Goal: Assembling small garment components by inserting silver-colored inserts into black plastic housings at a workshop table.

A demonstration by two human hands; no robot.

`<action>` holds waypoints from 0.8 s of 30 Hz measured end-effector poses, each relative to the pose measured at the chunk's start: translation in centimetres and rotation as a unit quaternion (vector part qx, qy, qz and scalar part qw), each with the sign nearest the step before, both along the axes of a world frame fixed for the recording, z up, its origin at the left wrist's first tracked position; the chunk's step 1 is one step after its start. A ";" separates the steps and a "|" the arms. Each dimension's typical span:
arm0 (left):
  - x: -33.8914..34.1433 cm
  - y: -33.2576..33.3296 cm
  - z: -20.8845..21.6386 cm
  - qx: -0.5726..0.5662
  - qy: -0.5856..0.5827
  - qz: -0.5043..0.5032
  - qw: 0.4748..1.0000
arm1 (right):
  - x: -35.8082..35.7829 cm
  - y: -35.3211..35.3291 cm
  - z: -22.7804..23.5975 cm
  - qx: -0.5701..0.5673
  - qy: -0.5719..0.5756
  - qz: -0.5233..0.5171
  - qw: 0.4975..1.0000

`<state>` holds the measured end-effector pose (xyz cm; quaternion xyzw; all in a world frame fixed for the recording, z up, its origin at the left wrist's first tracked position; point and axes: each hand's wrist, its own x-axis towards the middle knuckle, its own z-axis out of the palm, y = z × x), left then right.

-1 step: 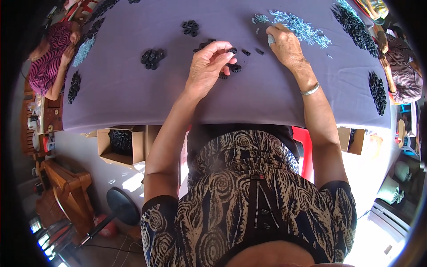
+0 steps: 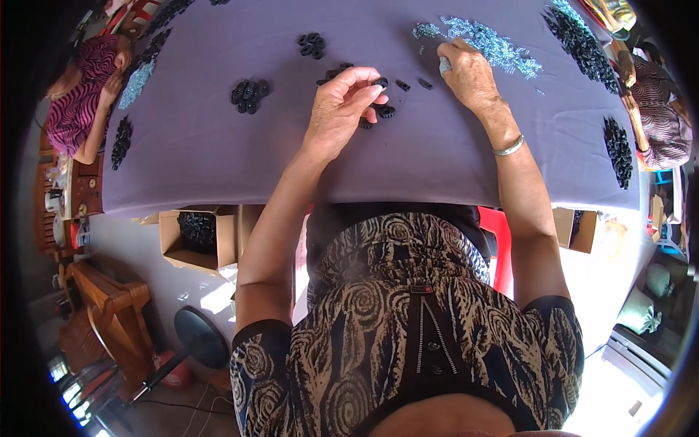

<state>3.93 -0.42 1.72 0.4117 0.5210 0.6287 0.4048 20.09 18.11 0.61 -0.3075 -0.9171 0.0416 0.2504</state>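
Note:
My left hand [image 2: 336, 105], near the middle of the table, pinches a small black ring-shaped part [image 2: 381, 83] between thumb and fingers. More black parts [image 2: 386, 111] lie under and beside that hand, partly hidden by it. Two loose black pieces [image 2: 426, 84] lie between my hands. At the near edge of a pile of tiny clear-blue pieces [image 2: 484, 44] is my right hand [image 2: 470, 76], its fingers closed together. Something pale blue [image 2: 444, 65] shows at its thumb. Whether its fingertips hold a piece is hidden.
Clusters of black parts lie to the left [image 2: 249, 95] and farther back [image 2: 311, 45] on the purple tablecloth [image 2: 196, 160]. Other people sit at the left [image 2: 84, 95] and right [image 2: 659, 109] edges, beside more piles. An open cardboard box [image 2: 227, 240] stands below the table.

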 end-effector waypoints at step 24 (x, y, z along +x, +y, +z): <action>1.1 0.1 -0.3 -0.004 -0.038 -0.011 0.999 | -2.4 -6.3 1.0 -0.442 0.314 0.268 0.796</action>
